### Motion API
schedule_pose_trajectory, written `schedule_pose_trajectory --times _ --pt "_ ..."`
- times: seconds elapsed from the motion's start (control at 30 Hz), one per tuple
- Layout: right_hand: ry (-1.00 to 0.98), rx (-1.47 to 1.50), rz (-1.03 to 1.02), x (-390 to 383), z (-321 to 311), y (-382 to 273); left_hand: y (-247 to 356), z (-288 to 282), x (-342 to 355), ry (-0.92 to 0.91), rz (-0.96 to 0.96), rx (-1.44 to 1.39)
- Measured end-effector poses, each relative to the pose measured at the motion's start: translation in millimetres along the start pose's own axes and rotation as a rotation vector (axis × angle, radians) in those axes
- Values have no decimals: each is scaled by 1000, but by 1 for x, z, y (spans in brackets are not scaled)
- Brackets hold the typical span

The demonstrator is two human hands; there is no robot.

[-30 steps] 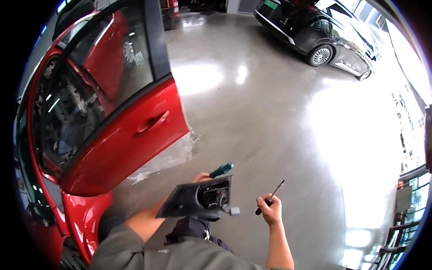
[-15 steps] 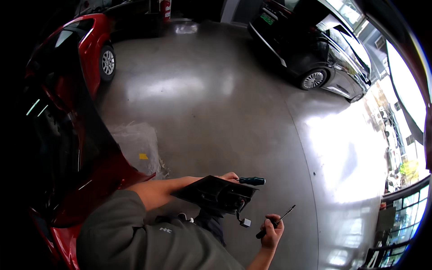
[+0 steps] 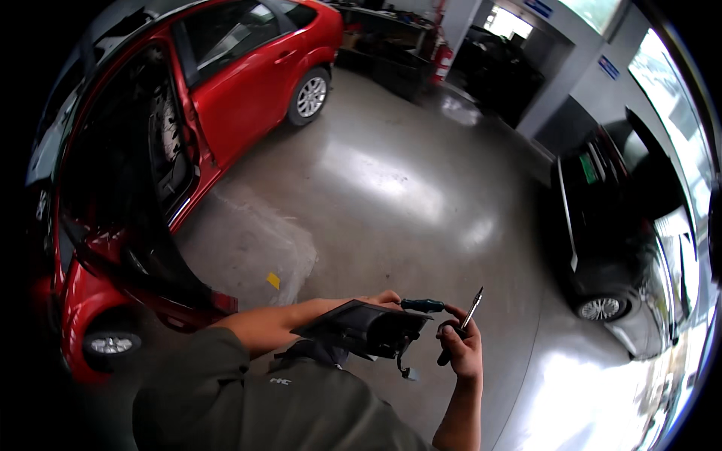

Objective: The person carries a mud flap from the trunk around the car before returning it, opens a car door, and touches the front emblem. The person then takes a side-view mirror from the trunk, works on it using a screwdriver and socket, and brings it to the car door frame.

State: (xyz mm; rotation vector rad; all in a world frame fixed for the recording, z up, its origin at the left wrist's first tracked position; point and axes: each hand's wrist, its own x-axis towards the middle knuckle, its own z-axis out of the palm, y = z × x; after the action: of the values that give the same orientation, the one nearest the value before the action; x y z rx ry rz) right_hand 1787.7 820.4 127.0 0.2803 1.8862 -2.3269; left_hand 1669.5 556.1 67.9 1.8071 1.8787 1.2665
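My left hand (image 3: pixel 386 298) is closed at the far edge of a black plastic car part (image 3: pixel 359 328), its fingers partly hidden behind it. A short cable with a pale connector (image 3: pixel 408 373) dangles from the part's right end. From the same hand a dark teal tool handle (image 3: pixel 423 306) sticks out to the right; the tool's other end is hidden. My right hand (image 3: pixel 465 353) grips a screwdriver (image 3: pixel 474 307) by its dark handle, metal shaft pointing up. Its index finger stretches toward the end of the teal handle; I cannot tell whether they touch.
To my left stands a red car (image 3: pixel 248 98) with its front door (image 3: pixel 150 252) swung open near my left arm. A black car (image 3: pixel 617 248) is parked on the right. Beyond are a fire extinguisher (image 3: pixel 442 63) and a workbench (image 3: pixel 383 21). Yellow tape (image 3: pixel 273 281) marks the grey floor.
The view has swung left, bringing more of the red car in. My right hand has risen with the screwdriver, closer to the teal handle. My left hand keeps its hold.
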Motion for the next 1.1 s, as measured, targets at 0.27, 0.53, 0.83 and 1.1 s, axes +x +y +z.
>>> schedule_pose_trajectory --times 0.27,0.53,0.83,1.1 --pt "-179 -131 14 318 67 -10 -198 -169 -34 188 -297 -314" --pt "-567 -151 181 604 184 -21 -301 -335 -96 400 -720 -325" --pt "-1071 -235 262 878 452 6 -367 -512 -216 1326 -1009 -1040" --pt "-1182 -325 380 947 729 90 -349 -529 -425 1833 -628 -717"
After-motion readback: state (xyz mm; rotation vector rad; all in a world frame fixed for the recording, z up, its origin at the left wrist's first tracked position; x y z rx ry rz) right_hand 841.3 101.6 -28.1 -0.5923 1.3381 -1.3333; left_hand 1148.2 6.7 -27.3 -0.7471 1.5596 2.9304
